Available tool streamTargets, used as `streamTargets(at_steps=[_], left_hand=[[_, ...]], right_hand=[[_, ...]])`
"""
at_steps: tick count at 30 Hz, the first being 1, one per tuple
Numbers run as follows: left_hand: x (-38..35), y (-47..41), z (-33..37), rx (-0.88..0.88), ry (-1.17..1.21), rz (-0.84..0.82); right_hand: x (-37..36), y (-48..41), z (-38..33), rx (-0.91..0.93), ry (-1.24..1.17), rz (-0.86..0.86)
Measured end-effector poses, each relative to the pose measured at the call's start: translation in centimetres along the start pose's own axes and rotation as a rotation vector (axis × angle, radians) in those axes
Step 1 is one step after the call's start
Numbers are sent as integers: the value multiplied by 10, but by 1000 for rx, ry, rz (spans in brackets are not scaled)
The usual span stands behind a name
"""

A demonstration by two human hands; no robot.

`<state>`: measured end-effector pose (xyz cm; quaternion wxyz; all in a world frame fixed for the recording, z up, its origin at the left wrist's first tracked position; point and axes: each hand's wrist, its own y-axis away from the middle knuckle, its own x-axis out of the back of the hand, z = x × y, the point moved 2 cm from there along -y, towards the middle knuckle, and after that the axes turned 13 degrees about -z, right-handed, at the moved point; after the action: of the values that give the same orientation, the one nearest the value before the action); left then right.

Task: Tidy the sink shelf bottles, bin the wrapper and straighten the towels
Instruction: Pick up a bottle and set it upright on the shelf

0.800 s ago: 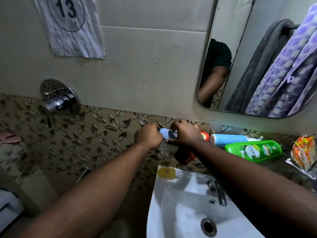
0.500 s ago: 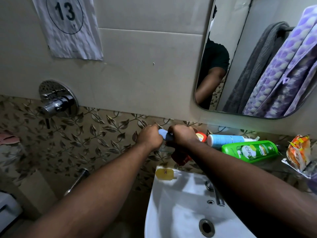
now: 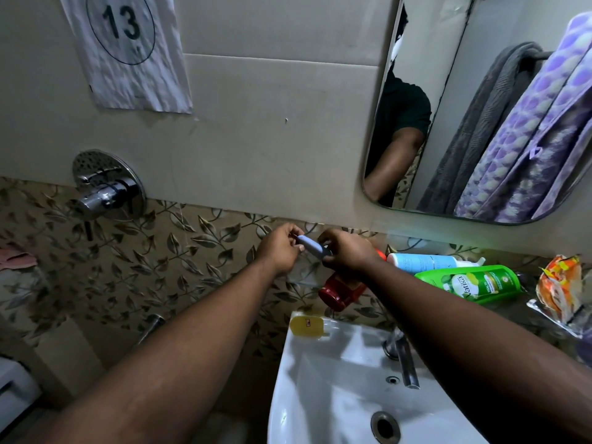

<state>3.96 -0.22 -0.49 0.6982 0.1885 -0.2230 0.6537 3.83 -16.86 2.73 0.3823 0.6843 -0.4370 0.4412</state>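
Both my hands meet over the left end of the glass shelf (image 3: 304, 277) above the sink. My left hand (image 3: 280, 251) and my right hand (image 3: 347, 251) each pinch an end of a small pale blue tube (image 3: 311, 246), tilted. A red bottle (image 3: 339, 291) lies under my right wrist. To the right lie a white-blue bottle (image 3: 426, 262) and a green shampoo bottle (image 3: 471, 283), both on their sides. An orange wrapper (image 3: 559, 283) sits at the shelf's far right. The mirror (image 3: 455, 91) reflects a grey towel (image 3: 474, 136) and purple patterned towels (image 3: 538, 139).
A white sink (image 3: 320, 395) with a chrome tap (image 3: 402, 357) stands below the shelf, a small yellow bottle (image 3: 307, 326) lying on its back left corner. A chrome shower valve (image 3: 107, 187) juts from the wall at left, under a paper sheet marked 13 (image 3: 125, 46).
Both hands have stayed at the blue tube; it now tilts more, its left end higher, and more of it shows between the hands. The view shifted slightly.
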Motion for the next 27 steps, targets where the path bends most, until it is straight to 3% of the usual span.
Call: streamTargets(at_steps=[6, 12, 27], left_hand=[[-3, -4, 17, -125, 313, -8], [-17, -4, 28, -151, 219, -127], [-23, -4, 24, -154, 175, -101]], right_hand=[[7, 1, 8, 22, -307, 8], [12, 4, 20, 33, -409, -23], [11, 6, 27, 36, -461, 26]])
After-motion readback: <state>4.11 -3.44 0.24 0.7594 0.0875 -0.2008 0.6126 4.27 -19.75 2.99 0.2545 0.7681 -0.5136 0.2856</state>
